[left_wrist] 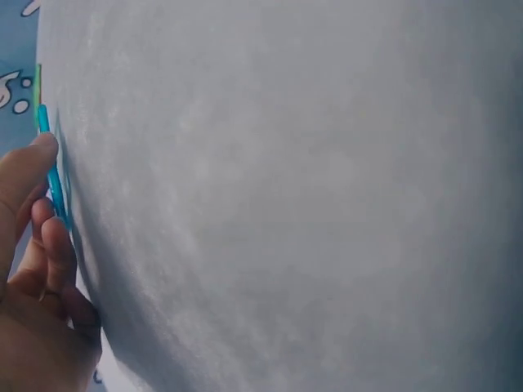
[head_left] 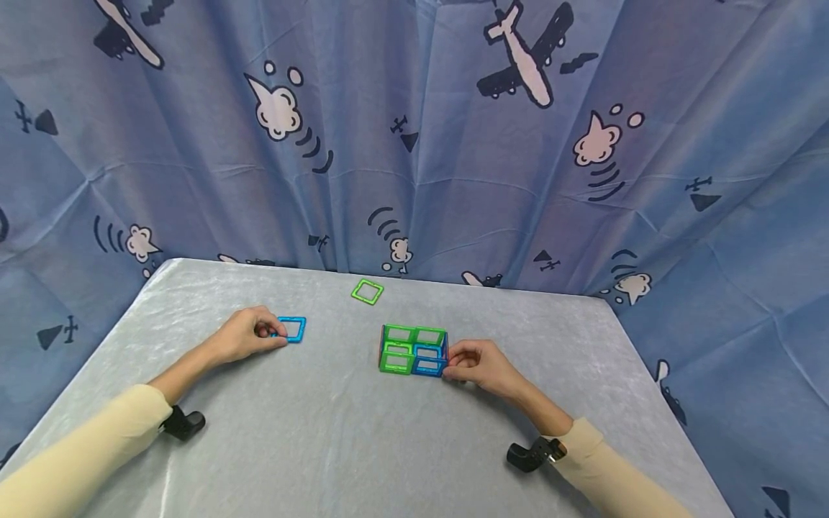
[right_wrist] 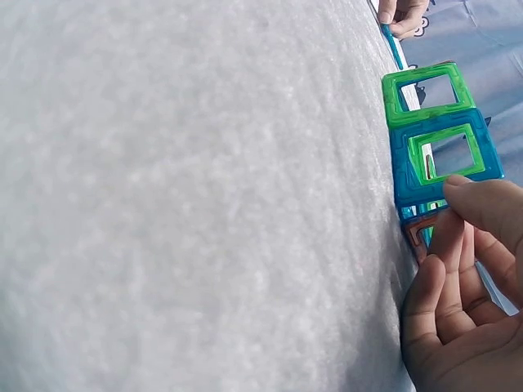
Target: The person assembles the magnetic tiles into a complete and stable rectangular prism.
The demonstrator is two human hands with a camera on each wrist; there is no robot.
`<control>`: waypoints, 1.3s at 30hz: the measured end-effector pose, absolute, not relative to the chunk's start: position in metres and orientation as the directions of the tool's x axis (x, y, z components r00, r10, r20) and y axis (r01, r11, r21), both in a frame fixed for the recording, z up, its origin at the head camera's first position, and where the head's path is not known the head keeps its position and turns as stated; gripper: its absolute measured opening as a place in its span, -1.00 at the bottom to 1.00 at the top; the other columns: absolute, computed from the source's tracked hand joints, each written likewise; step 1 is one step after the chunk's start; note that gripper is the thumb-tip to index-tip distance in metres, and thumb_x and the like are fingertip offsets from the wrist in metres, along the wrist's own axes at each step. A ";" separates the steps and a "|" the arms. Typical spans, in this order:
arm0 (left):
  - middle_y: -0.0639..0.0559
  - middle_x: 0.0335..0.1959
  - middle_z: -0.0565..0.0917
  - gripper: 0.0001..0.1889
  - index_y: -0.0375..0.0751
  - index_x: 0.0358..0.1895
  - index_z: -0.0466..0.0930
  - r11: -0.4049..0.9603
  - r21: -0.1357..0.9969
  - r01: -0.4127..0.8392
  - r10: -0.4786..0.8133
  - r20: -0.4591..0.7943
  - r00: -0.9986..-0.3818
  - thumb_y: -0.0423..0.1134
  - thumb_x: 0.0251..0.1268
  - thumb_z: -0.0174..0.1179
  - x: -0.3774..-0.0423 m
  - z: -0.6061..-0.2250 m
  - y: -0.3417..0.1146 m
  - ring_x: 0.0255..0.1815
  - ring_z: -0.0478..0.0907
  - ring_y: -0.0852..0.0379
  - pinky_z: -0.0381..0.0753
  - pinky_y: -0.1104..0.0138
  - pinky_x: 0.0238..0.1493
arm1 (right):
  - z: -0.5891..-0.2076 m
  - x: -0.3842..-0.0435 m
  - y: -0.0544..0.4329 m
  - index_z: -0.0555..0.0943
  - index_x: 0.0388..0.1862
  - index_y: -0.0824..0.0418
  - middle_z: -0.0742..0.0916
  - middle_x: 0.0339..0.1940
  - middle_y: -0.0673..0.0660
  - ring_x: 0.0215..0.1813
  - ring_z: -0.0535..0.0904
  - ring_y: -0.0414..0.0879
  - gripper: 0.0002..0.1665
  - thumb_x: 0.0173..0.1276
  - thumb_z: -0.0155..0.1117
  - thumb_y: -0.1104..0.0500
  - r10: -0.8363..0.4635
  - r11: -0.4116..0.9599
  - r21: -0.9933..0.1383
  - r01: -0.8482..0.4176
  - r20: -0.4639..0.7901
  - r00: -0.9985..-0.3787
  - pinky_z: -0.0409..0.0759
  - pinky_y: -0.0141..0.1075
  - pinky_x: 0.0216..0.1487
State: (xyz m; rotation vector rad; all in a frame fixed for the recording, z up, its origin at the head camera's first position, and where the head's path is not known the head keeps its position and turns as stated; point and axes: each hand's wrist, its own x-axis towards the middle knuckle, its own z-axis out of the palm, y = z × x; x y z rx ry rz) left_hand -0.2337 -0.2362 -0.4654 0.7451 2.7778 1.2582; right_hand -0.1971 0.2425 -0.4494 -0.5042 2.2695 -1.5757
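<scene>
In the head view, my left hand pinches the near left part of a blue square magnetic tile, thumb on top. The left wrist view has this blue tile edge-on between thumb and fingers, close over the table. To the right, an open-topped box of green and blue magnetic tiles stands on the table. My right hand holds its right end. The right wrist view has the thumb at the corner of a blue front tile, the curled fingers by a reddish end tile.
A loose green square tile lies near the far edge of the table, which has a pale grey cover. Behind the table hangs a blue curtain with printed airplanes. Each wrist bears a black camera mount.
</scene>
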 end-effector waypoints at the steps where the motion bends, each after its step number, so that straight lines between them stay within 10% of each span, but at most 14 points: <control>1: 0.04 -0.38 0.60 -0.91 -0.14 -0.32 0.78 0.565 0.710 0.421 0.419 0.193 -0.887 -0.35 0.17 0.51 -0.233 -0.465 -0.236 -0.41 0.46 0.20 0.49 0.38 -0.36 | -0.449 -0.197 0.242 0.64 -0.07 0.53 0.71 -0.27 0.33 -0.38 0.59 -0.17 -0.75 0.29 0.43 0.46 -0.466 0.323 -0.941 -0.098 -0.068 -0.882 0.56 -0.40 -0.37; 39: 0.13 -0.34 0.61 -0.92 -0.08 -0.31 0.79 0.494 0.697 0.520 0.505 0.256 -0.824 -0.31 0.20 0.50 -0.221 -0.425 -0.157 -0.28 0.53 0.09 0.59 0.09 -0.20 | -0.448 -0.197 0.242 0.65 -0.07 0.51 0.71 -0.27 0.32 -0.40 0.57 -0.16 -0.75 0.30 0.43 0.44 -0.474 0.346 -0.931 -0.120 -0.062 -0.878 0.52 -0.39 -0.42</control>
